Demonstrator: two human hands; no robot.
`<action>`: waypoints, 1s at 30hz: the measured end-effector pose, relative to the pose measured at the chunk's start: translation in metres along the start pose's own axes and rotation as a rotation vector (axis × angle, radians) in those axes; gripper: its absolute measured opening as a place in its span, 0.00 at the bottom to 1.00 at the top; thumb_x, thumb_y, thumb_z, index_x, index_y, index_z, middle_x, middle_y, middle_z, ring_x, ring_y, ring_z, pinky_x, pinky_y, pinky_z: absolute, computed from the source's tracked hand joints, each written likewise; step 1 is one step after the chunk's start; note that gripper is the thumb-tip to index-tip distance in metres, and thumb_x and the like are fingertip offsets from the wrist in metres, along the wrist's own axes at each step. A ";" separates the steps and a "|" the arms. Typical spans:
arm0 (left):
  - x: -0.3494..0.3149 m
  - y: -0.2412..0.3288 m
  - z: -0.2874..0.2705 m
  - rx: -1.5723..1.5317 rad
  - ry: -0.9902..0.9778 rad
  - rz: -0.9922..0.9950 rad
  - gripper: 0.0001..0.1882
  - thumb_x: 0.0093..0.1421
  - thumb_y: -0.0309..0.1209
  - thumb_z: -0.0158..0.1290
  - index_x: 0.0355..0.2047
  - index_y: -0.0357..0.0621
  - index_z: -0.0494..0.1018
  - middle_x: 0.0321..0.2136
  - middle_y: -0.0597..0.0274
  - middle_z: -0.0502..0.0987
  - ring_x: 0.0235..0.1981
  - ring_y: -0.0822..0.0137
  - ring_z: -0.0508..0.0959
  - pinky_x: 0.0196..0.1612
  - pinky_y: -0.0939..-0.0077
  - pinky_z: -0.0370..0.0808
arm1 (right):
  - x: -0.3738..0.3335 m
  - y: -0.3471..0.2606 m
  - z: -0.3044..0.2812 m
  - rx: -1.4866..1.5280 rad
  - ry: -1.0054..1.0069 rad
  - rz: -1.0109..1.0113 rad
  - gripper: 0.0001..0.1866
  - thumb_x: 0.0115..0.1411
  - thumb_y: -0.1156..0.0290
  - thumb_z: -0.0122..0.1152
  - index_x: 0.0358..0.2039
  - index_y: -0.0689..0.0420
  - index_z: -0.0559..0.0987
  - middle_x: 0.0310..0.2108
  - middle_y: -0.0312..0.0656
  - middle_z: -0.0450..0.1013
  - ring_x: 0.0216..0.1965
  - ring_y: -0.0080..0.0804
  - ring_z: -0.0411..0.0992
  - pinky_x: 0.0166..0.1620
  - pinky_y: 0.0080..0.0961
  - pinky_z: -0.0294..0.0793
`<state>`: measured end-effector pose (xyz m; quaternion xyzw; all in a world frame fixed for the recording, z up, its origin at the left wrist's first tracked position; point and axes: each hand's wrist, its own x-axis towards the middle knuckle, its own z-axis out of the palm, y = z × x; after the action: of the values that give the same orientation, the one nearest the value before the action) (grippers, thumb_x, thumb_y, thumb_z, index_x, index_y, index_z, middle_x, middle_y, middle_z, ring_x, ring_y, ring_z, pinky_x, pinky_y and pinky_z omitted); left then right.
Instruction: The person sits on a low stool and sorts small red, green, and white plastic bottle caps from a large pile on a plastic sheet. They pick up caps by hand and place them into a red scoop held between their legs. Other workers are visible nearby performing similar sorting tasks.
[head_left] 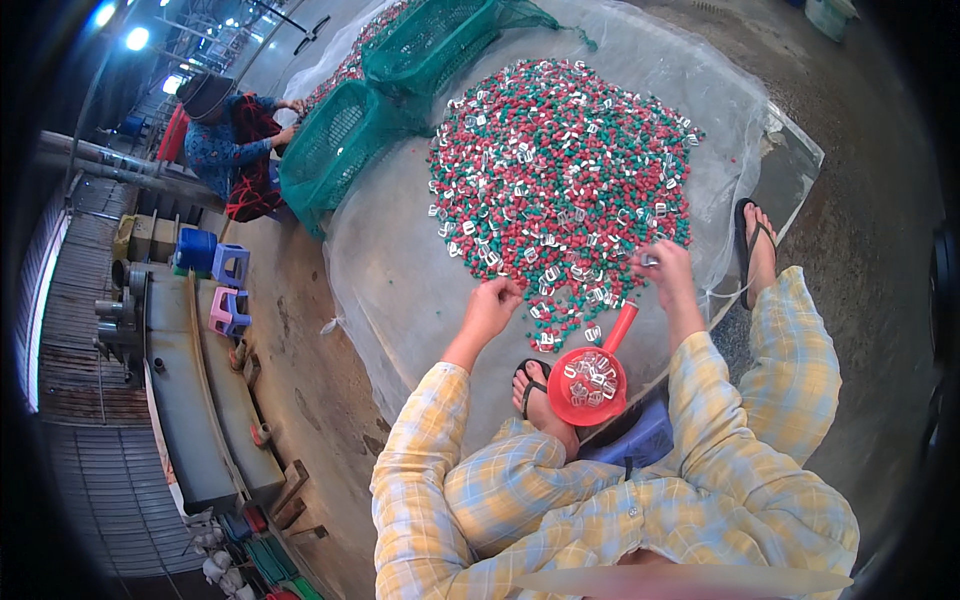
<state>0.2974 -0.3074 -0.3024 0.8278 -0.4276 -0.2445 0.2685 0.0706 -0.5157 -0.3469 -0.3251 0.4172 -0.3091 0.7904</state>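
Note:
A broad pile of small red and green pellets [560, 160] lies before me, with silver metal buckles [523, 152] scattered through it. My left hand [492, 305] is at the pile's near left edge, its fingers drawn together; whatever they pinch is hidden. At the near right edge, my right hand [664, 268] has curled fingers with a small whitish piece at their tips, probably a buckle. Between my forearms, close to my body, stands a red plastic scoop [622, 325] with its handle toward the pile. Several buckles [592, 377] rest in its bowl.
Clear plastic sheeting [385, 235] lies under the pile. Green mesh-covered baskets [335, 145] stand at the far left, where another person [232, 145] works with both hands. A blue plastic stool [640, 437] is beneath me. Small stools [230, 265] and a long tank [195, 390] are farther left.

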 end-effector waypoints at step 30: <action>-0.013 -0.120 0.118 -0.039 0.154 -0.266 0.09 0.47 0.21 0.57 0.28 0.39 0.69 0.26 0.56 0.73 0.29 0.61 0.76 0.32 0.68 0.73 | 0.057 0.102 0.001 -1.331 -0.261 0.050 0.09 0.41 0.72 0.67 0.22 0.58 0.75 0.20 0.39 0.73 0.23 0.28 0.72 0.29 0.27 0.71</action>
<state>0.2853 -0.2657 -0.4660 0.8880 -0.2876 -0.2221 0.2817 0.1196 -0.4979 -0.4510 -0.7673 0.4270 0.0739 0.4727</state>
